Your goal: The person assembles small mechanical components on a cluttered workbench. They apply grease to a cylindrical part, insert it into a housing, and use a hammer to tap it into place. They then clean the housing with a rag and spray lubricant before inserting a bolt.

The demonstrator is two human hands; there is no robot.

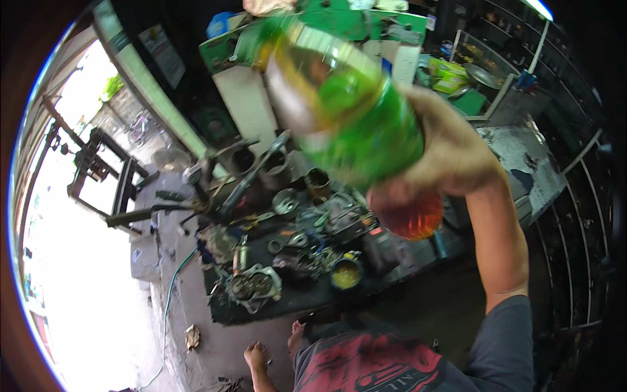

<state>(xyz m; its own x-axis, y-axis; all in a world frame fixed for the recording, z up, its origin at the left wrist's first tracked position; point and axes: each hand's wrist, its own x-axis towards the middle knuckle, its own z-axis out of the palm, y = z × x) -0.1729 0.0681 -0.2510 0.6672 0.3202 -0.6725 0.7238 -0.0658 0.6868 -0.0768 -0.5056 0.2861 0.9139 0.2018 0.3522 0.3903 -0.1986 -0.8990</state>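
Note:
My right hand (457,147) is raised close in front of me, its fingers wrapped round a green bottle (385,140) with a yellow-and-white label. Motion blurs the bottle, which is tilted with its top toward the upper left. Just under this hand shows a round, see-through red-orange thing (418,221); whether it belongs to the bottle I cannot tell. Low at the lower edge is my left hand (257,356), small in view with fingers curled; what it holds, if anything, is too small to make out. Beyond it stands a dark workbench (307,304) covered with metal parts.
On the bench lie a metal engine part (255,287) and a bowl of yellowish stuff (346,273). A metal frame (108,163) stands at the left by the bright doorway. A thin hose (171,287) crosses the floor. Dark shelving (575,228) lines the right side.

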